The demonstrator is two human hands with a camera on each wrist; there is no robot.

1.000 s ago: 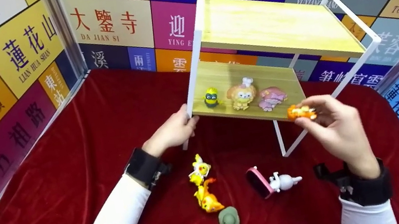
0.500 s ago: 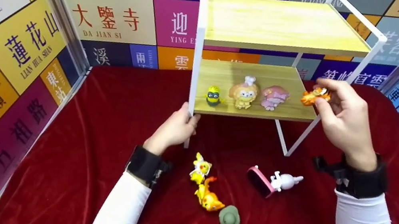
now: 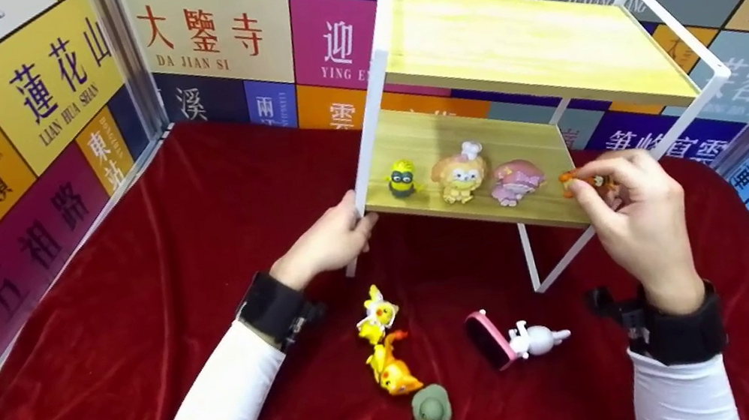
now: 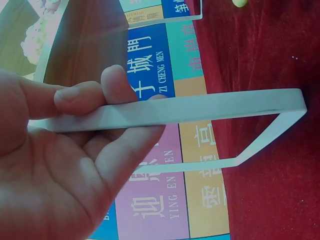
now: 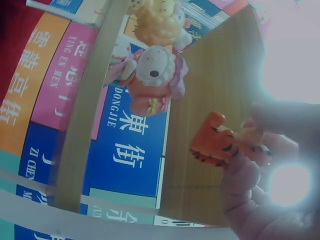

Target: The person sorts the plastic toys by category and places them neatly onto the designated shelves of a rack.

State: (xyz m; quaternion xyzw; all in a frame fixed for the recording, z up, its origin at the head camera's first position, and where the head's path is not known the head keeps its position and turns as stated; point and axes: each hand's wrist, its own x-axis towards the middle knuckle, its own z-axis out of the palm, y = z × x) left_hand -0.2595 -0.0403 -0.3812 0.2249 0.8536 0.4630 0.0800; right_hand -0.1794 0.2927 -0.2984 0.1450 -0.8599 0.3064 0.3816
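Observation:
My left hand (image 3: 328, 242) grips the white metal leg (image 4: 220, 107) of a two-tier wooden shelf (image 3: 476, 223), fingers curled round it. Between the thumb and fingers of my right hand (image 3: 642, 218) is an orange tiger figurine (image 5: 220, 142) with black stripes, held at the right end of the lower board; whether it touches the wood I cannot tell. Along that board stand a yellow minion figurine (image 3: 402, 179), a tan figurine with a white chef hat (image 3: 462, 176) and a pink-capped figurine (image 3: 516, 182). The right hand hides part of the tiger.
On the red cloth (image 3: 249, 185) lie a yellow-and-white figurine (image 3: 377, 314), an orange fox-like figurine (image 3: 394, 370), a green duck-like figurine (image 3: 431, 408) and a white figurine (image 3: 539, 339) attached to a pink-framed dark panel (image 3: 490, 340). Printed walls (image 3: 213, 39) stand behind.
My right hand with the tiger figurine first moved right and up to the lower board's right end, then slightly left, turning the tiger. My left hand stays on the shelf leg.

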